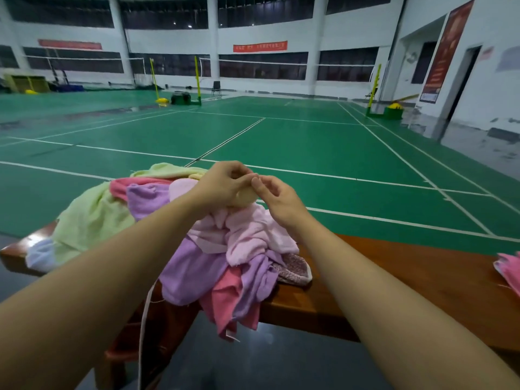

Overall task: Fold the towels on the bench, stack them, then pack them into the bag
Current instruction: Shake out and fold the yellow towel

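Observation:
A heap of crumpled towels lies on the wooden bench [394,277]: a light green towel [87,218] at the left, purple towels [194,271], a dark pink towel [225,299] hanging over the front edge, and a pale pink towel [247,235] on top. Above the heap my left hand [222,184] grips a bunched pale yellow towel [246,197]. My right hand [277,198] meets it from the right, its fingertips pinching the same cloth. No bag is in view.
Pink cloth [509,271] lies at the bench's right end, cut off by the frame edge. A white towel [42,256] sits at the left end. Beyond the bench stretches a green badminton court [309,153] with net posts [197,80]. Dark floor lies in front of the bench.

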{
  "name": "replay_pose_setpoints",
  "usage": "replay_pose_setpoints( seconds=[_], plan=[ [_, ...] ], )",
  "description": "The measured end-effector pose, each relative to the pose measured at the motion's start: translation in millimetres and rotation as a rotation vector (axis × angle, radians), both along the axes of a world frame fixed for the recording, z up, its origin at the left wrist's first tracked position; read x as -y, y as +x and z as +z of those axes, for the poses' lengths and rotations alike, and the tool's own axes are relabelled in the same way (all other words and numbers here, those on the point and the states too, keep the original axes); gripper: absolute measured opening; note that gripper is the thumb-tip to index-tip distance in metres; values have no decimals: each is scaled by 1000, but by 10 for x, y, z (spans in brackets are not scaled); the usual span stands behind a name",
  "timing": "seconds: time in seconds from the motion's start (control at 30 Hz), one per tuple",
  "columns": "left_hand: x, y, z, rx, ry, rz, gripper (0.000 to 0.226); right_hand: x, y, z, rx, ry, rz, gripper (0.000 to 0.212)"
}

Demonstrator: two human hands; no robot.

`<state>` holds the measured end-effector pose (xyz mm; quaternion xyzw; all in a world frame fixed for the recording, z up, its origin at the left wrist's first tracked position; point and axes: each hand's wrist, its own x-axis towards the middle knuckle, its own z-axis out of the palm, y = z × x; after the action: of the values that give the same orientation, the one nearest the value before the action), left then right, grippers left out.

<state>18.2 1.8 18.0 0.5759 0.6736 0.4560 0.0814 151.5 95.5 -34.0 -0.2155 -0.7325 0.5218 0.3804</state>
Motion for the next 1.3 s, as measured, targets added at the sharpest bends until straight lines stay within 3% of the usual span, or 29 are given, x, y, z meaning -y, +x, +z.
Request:
replay_pose_setpoints(
  seconds=[0.2,0.33,0.53,0.67,0.73,0.83,0.9,1.0,1.17,1.23,1.3],
  plan=[
    [-106,281,-4,193,67,-158,20,-105,307,91,-86,-3,-59,32],
    [-290,364,-33,78,186,24,22,-205,597,59,-136,-73,-174,32],
    [-347,560,-435,-202,-510,-51,71,-382,1173,-211,-187,-254,-252,41],
    [-422,659,-589,-348,-562,-24,87,-532,1558,-378,-18,-159,-493,53],
    [-466,712,-632,-431,-592,-11,93,-568,1743,-424,94,-123,-597,45],
    [-528,804,-669,-626,-577,4,73,-629,1989,-489,213,-66,-679,41],
    [-548,837,-671,-637,-490,1,54,-669,2134,-507,265,-36,-706,37],
    [-560,849,-679,-512,-389,-35,43,-768,2345,-508,405,27,-799,44],
    [-618,923,-656,-315,-206,-184,24,-681,2477,-351,912,230,-1072,63],
    [-637,1010,-611,-277,-158,-261,21,-635,2378,-309,834,345,-1006,59],
    [-653,1092,-562,-254,-109,-311,17,-570,2223,-250,533,349,-702,46]
  ],
)
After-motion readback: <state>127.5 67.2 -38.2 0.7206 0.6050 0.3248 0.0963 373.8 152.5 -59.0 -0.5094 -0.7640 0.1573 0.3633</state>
